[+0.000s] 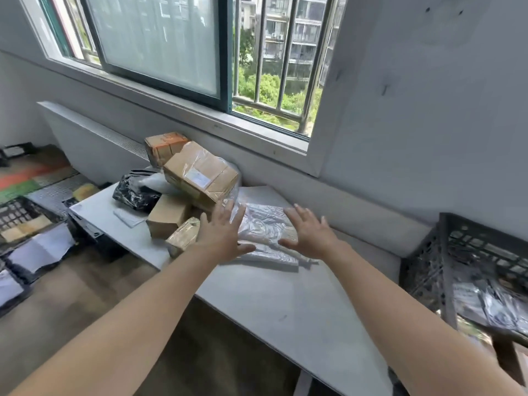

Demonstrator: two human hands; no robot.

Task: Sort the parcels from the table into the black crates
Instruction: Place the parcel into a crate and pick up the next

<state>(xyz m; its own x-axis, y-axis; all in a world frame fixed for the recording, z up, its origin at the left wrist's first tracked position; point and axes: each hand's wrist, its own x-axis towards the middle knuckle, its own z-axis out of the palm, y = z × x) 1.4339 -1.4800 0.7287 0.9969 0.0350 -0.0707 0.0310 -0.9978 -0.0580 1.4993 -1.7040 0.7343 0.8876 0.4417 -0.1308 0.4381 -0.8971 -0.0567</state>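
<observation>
Head view | centre: left hand (221, 234) and right hand (310, 232), fingers straight and spread, gripping nothing, at either side edge of a flat plastic-wrapped parcel (265, 224) lying on the grey table (271, 304) | centre left: taped cardboard boxes (200, 175) piled beside a black poly bag (134, 191) | right edge: black crate (428, 252) holding bagged parcels.

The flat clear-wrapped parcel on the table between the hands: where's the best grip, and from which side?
Probably its left and right edges, one hand on each, coming down from above. The flat clear-wrapped parcel lies wide and thin on the table, its film wrinkled, so a one-handed pinch would likely sag. The left hand and right hand, both open, flank it.
</observation>
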